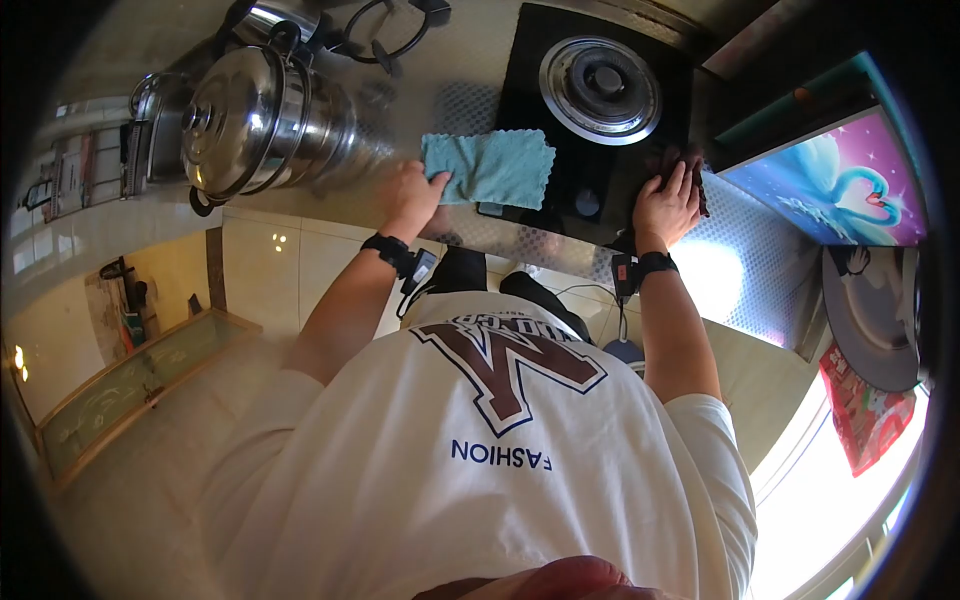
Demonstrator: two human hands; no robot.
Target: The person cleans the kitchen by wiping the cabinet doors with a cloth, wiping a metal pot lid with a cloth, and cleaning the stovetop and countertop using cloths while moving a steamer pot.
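Note:
A teal cloth [490,168] with scalloped edges lies partly on the counter and partly over the left side of the black glass gas stove [540,75]. At its left end my left hand [408,198] is closed, with the thumb on the cloth edge. On the stove's right side my right hand [668,208] presses a dark reddish-brown cloth [694,172], fingers bent over it; the palm hides much of this cloth. A round metal burner [603,82] sits beyond both hands, and a control knob [587,203] is near the front edge.
To the left stands a lidded steel steamer pot [240,120]. A black pan support [385,35] lies on the counter behind it. At right are a swan-printed panel [835,180], a grey round pan-like item [870,320] and a red bag [865,410]. The counter's front edge [560,240] runs before me.

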